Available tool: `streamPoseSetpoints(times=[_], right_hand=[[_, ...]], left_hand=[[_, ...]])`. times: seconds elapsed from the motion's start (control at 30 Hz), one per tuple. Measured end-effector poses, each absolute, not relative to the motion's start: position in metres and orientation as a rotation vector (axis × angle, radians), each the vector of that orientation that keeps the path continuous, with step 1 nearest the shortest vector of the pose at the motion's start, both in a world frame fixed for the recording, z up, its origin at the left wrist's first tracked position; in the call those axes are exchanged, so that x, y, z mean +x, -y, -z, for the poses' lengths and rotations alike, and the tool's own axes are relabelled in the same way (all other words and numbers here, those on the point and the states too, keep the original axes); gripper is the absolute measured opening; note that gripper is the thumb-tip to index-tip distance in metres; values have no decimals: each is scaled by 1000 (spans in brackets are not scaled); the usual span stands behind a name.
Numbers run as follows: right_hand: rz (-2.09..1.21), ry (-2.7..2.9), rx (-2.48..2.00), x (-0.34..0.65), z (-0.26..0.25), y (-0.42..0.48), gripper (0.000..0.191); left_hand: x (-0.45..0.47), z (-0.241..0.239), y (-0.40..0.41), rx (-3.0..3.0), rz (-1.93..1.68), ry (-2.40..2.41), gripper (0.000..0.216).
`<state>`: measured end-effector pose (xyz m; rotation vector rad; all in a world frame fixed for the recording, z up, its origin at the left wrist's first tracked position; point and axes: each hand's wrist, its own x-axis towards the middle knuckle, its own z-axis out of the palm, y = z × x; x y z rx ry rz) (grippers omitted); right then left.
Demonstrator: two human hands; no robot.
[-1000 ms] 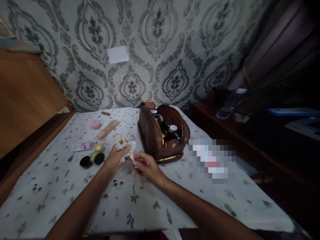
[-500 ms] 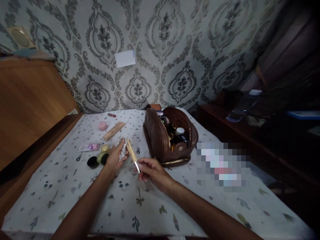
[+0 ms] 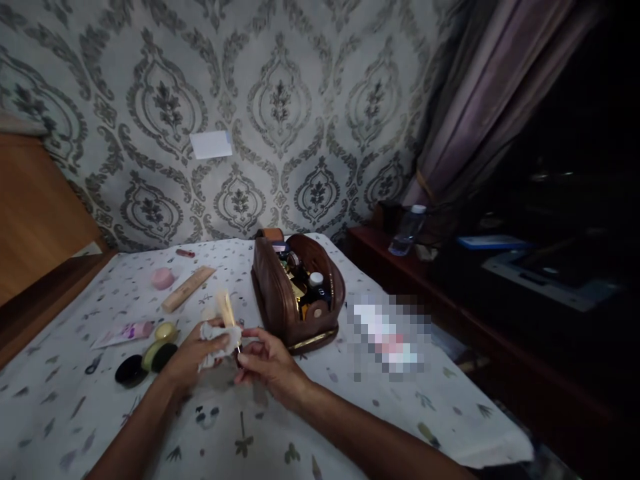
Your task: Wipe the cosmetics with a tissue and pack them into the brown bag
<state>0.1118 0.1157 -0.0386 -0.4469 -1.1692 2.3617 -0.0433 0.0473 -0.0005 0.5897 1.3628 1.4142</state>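
My left hand (image 3: 193, 357) is closed on a crumpled white wipe (image 3: 231, 340), which presses against a slim beige cosmetic tube (image 3: 227, 310). Motion blurs the tube's upper end. Fingers of my right hand (image 3: 273, 363) pinch its lower, shiny end, just under the wipe. Right behind my hands stands an open brown toiletry bag (image 3: 273, 293), packed with bottles and small items, one with a white cap (image 3: 316, 279). Left of my hands lie a black round lid (image 3: 131, 370), a yellow-green jar (image 3: 156, 355) and a pale yellow round piece (image 3: 166, 331).
Farther back on the patterned cloth (image 3: 295, 427) are a larger beige tube (image 3: 187, 289), a pink round container (image 3: 162, 278) and a small red item (image 3: 185, 253). A white-and-purple tube (image 3: 123, 333) lies left. A water bottle (image 3: 407, 230) stands on the dark ledge at right.
The view has turned to the right. The wipe in my left hand has come around the slim tube, nearer my right hand, which still pinches the lower end.
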Motion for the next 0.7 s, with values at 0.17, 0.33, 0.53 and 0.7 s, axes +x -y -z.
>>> streamPoseSetpoints(times=[0.17, 0.33, 0.53, 0.7], right_hand=[[-2368, 1060, -433, 111, 38, -116, 76], [-2376, 1122, -402, 115, 30, -116, 74], [-2152, 1417, -469, 121, 28, -115, 65], [-1932, 1496, -466, 120, 28, -117, 60]], left_hand=[[-41, -2, -45, 836, -1175, -1322, 56], [-45, 7, -43, 777, -1216, -1451, 72], [-48, 17, -43, 743, -1248, -1459, 80], [-46, 16, -48, 856, -1228, -1469, 59]])
